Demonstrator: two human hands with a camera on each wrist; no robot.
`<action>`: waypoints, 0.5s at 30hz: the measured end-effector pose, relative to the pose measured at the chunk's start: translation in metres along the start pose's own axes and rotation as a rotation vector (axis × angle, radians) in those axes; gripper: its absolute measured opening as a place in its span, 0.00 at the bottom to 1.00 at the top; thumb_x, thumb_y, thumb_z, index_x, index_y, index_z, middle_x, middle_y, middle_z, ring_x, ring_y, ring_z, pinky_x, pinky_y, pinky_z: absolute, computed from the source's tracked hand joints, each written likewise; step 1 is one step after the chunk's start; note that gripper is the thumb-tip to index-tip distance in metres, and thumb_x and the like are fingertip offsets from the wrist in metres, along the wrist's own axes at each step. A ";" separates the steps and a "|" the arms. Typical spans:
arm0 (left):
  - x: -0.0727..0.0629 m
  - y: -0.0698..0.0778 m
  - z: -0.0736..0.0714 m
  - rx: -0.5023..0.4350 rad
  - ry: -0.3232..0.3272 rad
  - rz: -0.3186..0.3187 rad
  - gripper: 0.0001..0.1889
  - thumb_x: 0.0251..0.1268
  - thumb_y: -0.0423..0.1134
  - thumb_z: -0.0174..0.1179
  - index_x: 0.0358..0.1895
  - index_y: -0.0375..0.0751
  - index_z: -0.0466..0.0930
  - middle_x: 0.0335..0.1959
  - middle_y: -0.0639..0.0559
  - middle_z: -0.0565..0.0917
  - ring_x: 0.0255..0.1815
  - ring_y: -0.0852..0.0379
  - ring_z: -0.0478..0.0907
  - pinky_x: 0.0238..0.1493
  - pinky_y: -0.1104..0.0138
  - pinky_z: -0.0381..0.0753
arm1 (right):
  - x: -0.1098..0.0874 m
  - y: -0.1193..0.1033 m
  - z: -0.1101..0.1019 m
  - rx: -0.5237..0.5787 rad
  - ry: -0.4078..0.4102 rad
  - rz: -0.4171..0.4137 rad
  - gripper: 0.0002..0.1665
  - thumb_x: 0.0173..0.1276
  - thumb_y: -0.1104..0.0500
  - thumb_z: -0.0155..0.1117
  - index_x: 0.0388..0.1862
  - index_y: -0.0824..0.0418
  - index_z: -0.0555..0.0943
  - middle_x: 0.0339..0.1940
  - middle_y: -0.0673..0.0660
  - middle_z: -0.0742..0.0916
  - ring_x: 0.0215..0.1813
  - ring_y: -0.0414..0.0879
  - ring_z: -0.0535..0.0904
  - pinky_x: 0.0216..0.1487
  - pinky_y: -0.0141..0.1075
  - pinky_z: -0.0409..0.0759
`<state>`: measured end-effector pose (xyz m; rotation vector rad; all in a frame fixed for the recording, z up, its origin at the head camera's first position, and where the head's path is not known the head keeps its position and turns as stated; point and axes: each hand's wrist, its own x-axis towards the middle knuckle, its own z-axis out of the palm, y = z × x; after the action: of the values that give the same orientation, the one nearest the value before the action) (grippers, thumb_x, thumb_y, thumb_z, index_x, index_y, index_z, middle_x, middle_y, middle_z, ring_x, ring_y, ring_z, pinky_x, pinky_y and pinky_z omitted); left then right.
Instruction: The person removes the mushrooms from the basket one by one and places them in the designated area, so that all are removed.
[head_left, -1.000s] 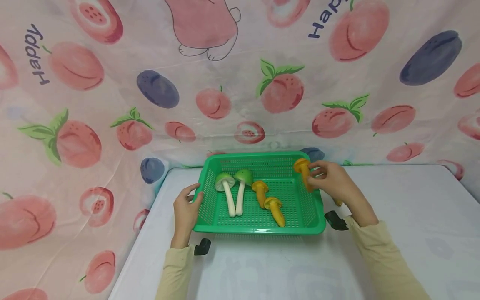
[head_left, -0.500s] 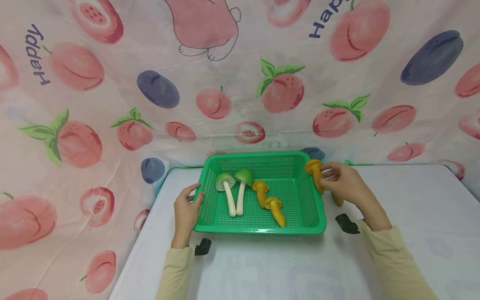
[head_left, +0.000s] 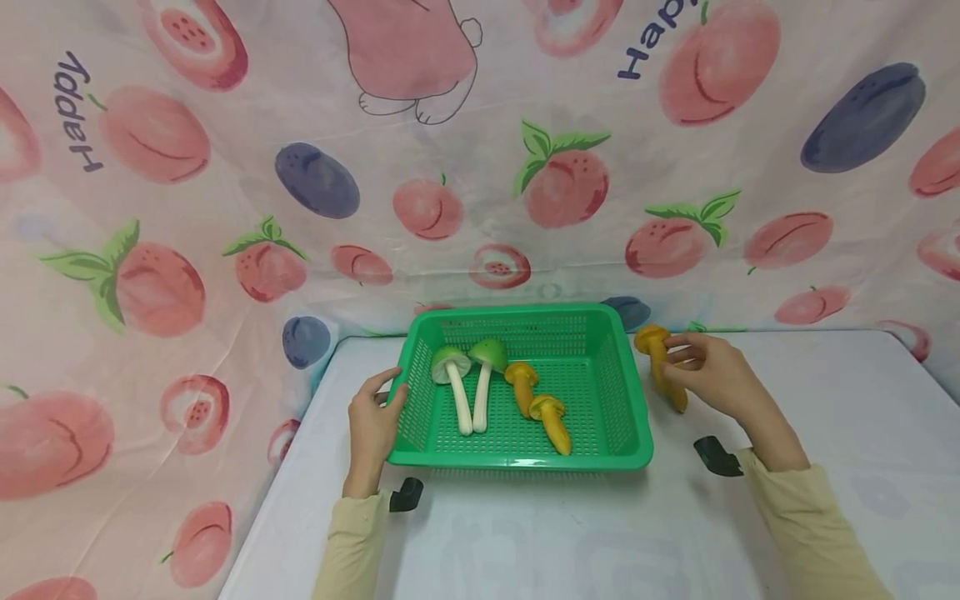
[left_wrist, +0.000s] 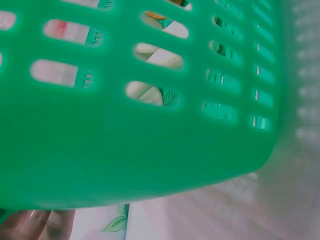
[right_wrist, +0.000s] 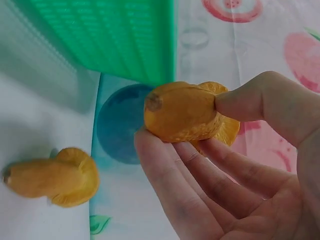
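Observation:
My right hand [head_left: 712, 375] pinches a yellow toy mushroom [right_wrist: 182, 112] between thumb and fingers, just outside the right rim of a green plastic basket [head_left: 517, 462]. Another yellow mushroom [right_wrist: 50, 177] lies on the table beneath that hand; the held one partly hides it in the head view. My left hand [head_left: 372, 421] grips the basket's left rim, thumb on the rim side and fingers outside. Inside the basket lie two green-capped mushrooms with white stems [head_left: 461, 400] on the left and two yellow mushrooms [head_left: 551, 422] near the middle.
The basket stands on a white-covered table [head_left: 525, 542]. A fruit-printed curtain [head_left: 465, 150] hangs close behind and along the left side. Black wrist-camera pieces [head_left: 716, 456] stick out near both cuffs.
My right hand has carried the yellow mushroom out over the basket's right rim, moving right to a place above the mushroom on the table. The left hand and basket have stayed put.

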<state>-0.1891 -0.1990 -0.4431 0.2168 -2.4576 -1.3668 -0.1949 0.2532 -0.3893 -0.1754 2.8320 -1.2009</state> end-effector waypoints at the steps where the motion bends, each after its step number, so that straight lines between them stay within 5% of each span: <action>1: 0.000 0.000 0.000 -0.002 -0.002 -0.002 0.18 0.70 0.39 0.62 0.61 0.44 0.81 0.60 0.42 0.80 0.47 0.45 0.84 0.32 0.66 0.77 | -0.001 0.001 -0.001 0.000 0.002 0.001 0.29 0.71 0.54 0.63 0.63 0.72 0.74 0.53 0.73 0.83 0.54 0.67 0.81 0.47 0.53 0.82; 15: 0.000 0.000 0.001 -0.005 0.007 -0.013 0.18 0.70 0.39 0.62 0.61 0.43 0.81 0.60 0.42 0.80 0.47 0.45 0.85 0.32 0.67 0.78 | -0.003 0.034 -0.006 -0.020 0.003 0.064 0.30 0.71 0.55 0.61 0.63 0.74 0.72 0.54 0.75 0.82 0.53 0.67 0.81 0.47 0.55 0.82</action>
<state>-0.1894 -0.1985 -0.4432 0.2366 -2.4517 -1.3748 -0.1957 0.2810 -0.4097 -0.0832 2.8294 -1.1617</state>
